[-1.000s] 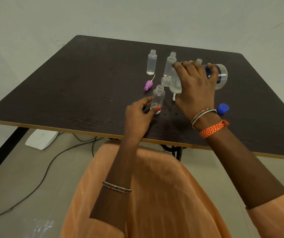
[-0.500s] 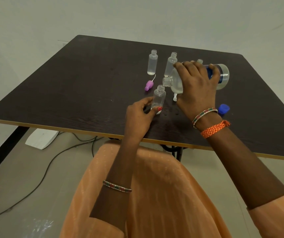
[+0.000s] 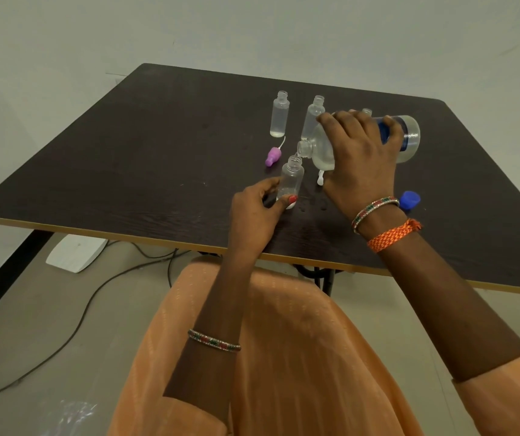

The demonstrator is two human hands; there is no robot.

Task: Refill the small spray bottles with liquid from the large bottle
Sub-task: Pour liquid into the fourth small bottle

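A dark wood-grain table (image 3: 164, 158) with a pale edge band stands on a grey floor (image 3: 32, 325) against a plain light wall (image 3: 252, 26). Under its near left edge lies a flat white board (image 3: 76, 253), and black cables (image 3: 95, 297) trail across the floor beside it.

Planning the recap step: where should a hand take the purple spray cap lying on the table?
Pinch the purple spray cap across its wide body from above. It lies on its side, narrow end towards the table edge, thin dip tube pointing away; the tube would flex.
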